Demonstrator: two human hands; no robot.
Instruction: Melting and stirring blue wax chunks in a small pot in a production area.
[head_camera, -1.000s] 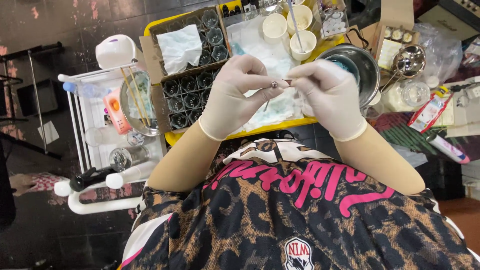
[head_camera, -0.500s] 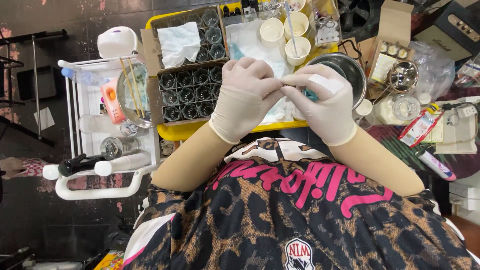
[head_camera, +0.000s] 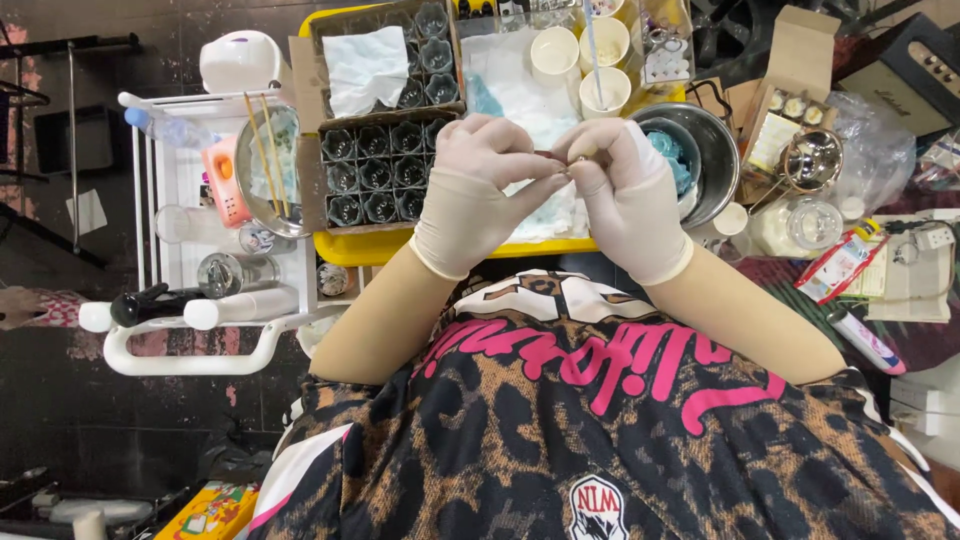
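Head view: we've got both gloved hands, left hand (head_camera: 480, 195) and right hand (head_camera: 625, 195), pinching one tiny dark piece (head_camera: 562, 168) between fingertips, held up over the yellow tray (head_camera: 375, 247) so it stays in close sight.

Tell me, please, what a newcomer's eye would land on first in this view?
First, the two gloved hands meeting at the centre: the left hand and right hand pinch a small item, too small to identify, over the yellow tray. Next, the cardboard box of small glass cups on the tray's left, and the steel bowl right of the hands.
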